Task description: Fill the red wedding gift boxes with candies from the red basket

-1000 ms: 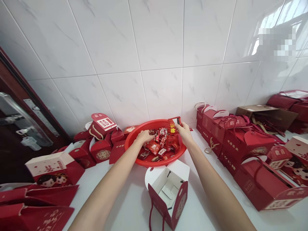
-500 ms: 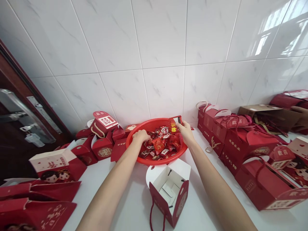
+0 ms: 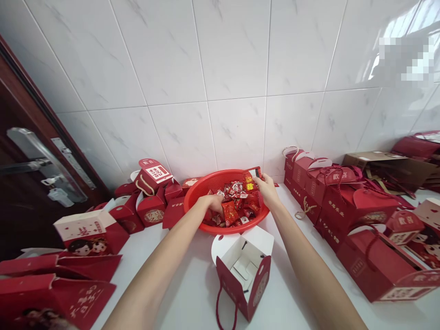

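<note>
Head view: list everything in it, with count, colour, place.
Basket: one, red, centre
Wrapped sweets: many, mostly red, in basket
Packet: one, red with yellow, right hand
Open box: one, red, white inside, before basket
Left-side boxes: several overlapping, red, left
Right-side boxes: several overlapping, red, right
Carton: one, brown, far right
Door: one, dark brown, left
Table: one, white, beneath
Wall: tiled, white-grey, behind
Hands: two, left among sweets, right at basket's right rim

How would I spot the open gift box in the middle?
Below the tiled wall, find the round red basket of wrapped sweets. The open gift box stands just in front of it. Unlike the boxes at either side, it shows its white inside right down to the bottom.
</note>
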Demonstrator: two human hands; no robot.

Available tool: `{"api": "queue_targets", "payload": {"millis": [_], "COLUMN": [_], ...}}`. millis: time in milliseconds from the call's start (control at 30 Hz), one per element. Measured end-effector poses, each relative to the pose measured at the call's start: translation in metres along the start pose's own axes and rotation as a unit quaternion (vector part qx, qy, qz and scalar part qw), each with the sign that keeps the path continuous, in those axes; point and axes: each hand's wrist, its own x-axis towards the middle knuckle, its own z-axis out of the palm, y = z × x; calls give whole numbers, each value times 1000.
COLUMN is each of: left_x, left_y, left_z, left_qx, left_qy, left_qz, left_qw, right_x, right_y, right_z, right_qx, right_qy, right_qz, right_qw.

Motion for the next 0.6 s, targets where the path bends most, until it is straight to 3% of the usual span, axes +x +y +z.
{"api": "queue_targets", "payload": {"millis": [100,167,367,600], "left_x": [-2,-3,-4,6], "left_y": [8,12,17,15], "left_z": [-1,-3,-11,-14], "left_qx": [-37,-63,-131,-162], "left_qy": [-53,-50,62,164], "left_qz": [11,27,91,120], "left_qw": [998,996,985,966], "right_x": [1,2,4,1], "right_y": [1,2,4,2], "right_z": [0,0,0,-1], "right_qx": [-3,-4,-2,-4], "right_qy": [0,1,6,8], "right_qz": [-1,0,-3,-7], "right_qw": [1000,1000,1000,1000]}}
